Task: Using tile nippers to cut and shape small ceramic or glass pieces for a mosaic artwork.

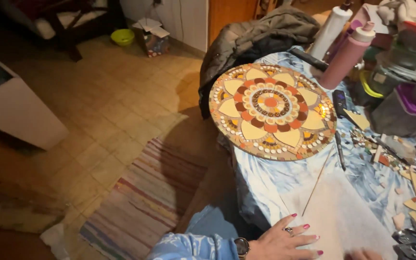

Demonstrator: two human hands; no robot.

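Note:
My left hand [285, 238] lies flat at the near edge of the table, fingers spread on a pale sheet [343, 216], with a ring and a wristwatch on it. Only the fingertips of my right hand [362, 253] show at the bottom edge, resting on the same sheet; its grip cannot be made out. A round mosaic board [272, 110] with a flower pattern in orange, cream and brown lies farther up the table on a blue and white cloth [266, 180]. A thin wooden stick [318, 180] and a black pen [339, 149] lie between the board and the sheet.
Loose tile pieces [400, 163] are scattered at the right, with metal nippers [412, 243] at the bottom right. A pink bottle [347, 55], a white bottle [331, 29] and plastic containers [405, 82] stand at the back. A dark jacket [251, 41] hangs behind. A striped rug [145, 202] covers the floor.

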